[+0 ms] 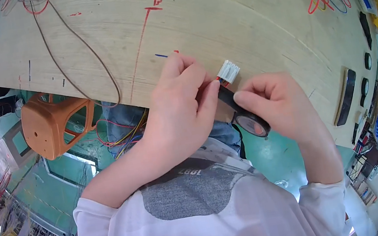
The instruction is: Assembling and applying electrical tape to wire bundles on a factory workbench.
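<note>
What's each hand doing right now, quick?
Left hand: closed, pinching at the wires by the white connector.
Right hand: closed, holding the black tape roll.

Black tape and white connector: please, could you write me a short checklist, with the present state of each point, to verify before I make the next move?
1. White connector uncovered by both hands: ok, it shows beyond the left hand.
2. Left hand gripping the wires close to the connector: ok.
3. Right hand holding the black tape roll: ok.
4. Tape strip pulled out from the roll toward the left hand: ok.
5. Tape stuck firmly on the wires: cannot tell, the left hand hides that spot.
6. Brown cable apart from both hands: ok.
</note>
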The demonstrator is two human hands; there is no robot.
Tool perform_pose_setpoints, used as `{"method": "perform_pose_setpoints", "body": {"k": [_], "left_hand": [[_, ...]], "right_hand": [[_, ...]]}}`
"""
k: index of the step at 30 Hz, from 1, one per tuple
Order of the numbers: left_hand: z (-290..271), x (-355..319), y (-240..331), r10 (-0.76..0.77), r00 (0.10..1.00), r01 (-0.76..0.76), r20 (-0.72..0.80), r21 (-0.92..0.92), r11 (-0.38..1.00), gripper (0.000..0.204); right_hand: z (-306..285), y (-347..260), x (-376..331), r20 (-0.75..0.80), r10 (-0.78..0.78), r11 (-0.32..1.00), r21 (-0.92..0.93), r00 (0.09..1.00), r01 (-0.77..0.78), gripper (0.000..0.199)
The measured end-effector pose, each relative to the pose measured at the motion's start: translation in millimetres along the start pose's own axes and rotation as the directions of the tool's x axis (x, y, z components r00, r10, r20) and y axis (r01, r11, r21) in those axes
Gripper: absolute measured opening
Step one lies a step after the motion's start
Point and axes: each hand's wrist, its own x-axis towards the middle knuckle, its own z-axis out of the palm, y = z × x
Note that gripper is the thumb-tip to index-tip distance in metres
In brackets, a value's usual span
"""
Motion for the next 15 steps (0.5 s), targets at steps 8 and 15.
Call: {"method": "perform_pose_setpoints", "body": {"k": [8, 15], "left_hand": [[7, 5, 7, 0.028, 0.993, -0.003, -0.112, 0.221, 0.975, 0.007], [7, 5, 10, -0.044, 0.995, 0.062, -0.085, 0.231, 0.971, 0.007]], "right_hand": [[-3, 6, 13, -0.017, -0.024, 0.996, 0.082, 1.0, 0.025, 0.017], [-2, 7, 16, 0.004, -0.094, 0.989, 0.116, 0.996, 0.093, 0.017]]}}
